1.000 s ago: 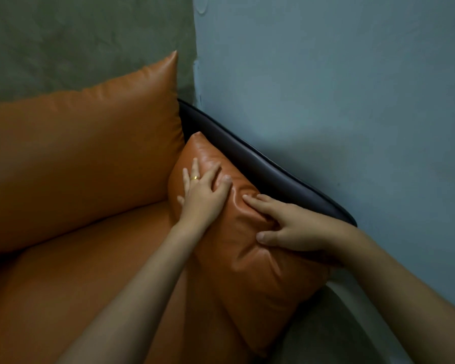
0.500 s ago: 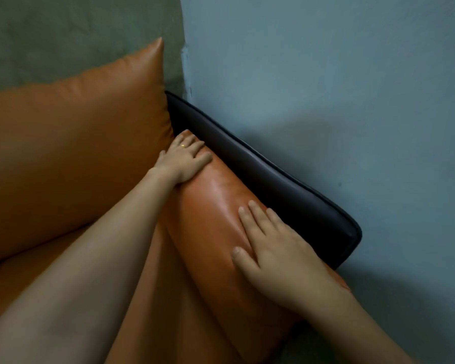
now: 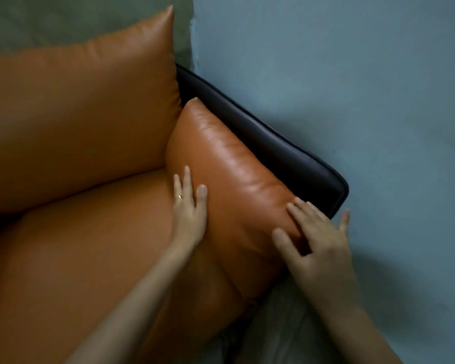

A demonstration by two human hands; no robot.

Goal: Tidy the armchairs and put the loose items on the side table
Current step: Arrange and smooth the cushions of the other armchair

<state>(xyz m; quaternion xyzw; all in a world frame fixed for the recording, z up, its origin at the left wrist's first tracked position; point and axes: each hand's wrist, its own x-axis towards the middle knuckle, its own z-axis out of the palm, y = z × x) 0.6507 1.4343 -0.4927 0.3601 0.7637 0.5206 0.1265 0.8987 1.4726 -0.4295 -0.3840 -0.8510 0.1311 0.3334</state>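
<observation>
Neither hand grips anything — both lie open, fingers spread, on an orange leather side cushion [image 3: 229, 185]. The left hand [image 3: 191, 214] rests flat against the cushion's inner face, fingers pointing up toward the chair back, a ring [image 3: 180, 197] on one finger. The right hand [image 3: 315, 240] presses on the cushion's near, outer corner, its fingertips [image 3: 290, 207] denting the leather, the little finger lifted out toward the wall.

The cushion stands on edge along the right side of the armchair, leaning against the dark, piped armrest [image 3: 286, 153], which shows as a narrow band above and behind it. Its far corner touches the large orange back cushion [image 3: 76, 109]; its lower edge meets the orange seat cushion [image 3: 90, 258], which lies bare and open to the left of the hands.

A blue-grey wall [image 3: 352, 74] runs close beside the armrest, leaving little room on that side. A strip of pale floor [image 3: 273, 324] shows below the cushion's near corner.
</observation>
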